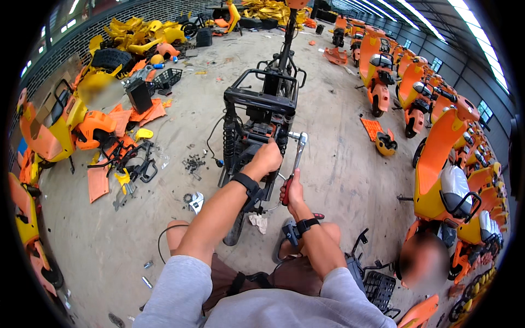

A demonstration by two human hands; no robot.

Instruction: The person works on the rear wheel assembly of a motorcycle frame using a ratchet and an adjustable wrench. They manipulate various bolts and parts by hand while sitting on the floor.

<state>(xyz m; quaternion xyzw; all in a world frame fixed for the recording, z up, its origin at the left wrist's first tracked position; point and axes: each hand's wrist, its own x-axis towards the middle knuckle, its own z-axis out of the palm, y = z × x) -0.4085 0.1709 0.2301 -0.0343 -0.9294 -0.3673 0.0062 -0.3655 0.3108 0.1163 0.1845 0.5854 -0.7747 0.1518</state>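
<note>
A stripped black scooter frame stands upright before me, its rear rack and coil shock absorbers showing. My right hand is closed round the red handle of a ratchet wrench. The wrench slants upward, and its head with a socket points at the frame's right side. Whether the socket sits on a fastener, I cannot tell. My left hand is closed against the rear middle of the frame, below the rack. What its fingers grip is hidden. Below the frame, the black rear tyre reaches down between my legs.
On the floor left lie an adjustable wrench, a heap of small fasteners and black brackets. Yellow body panels are piled at far left. Orange-yellow scooters line the right. A black basket lies near right.
</note>
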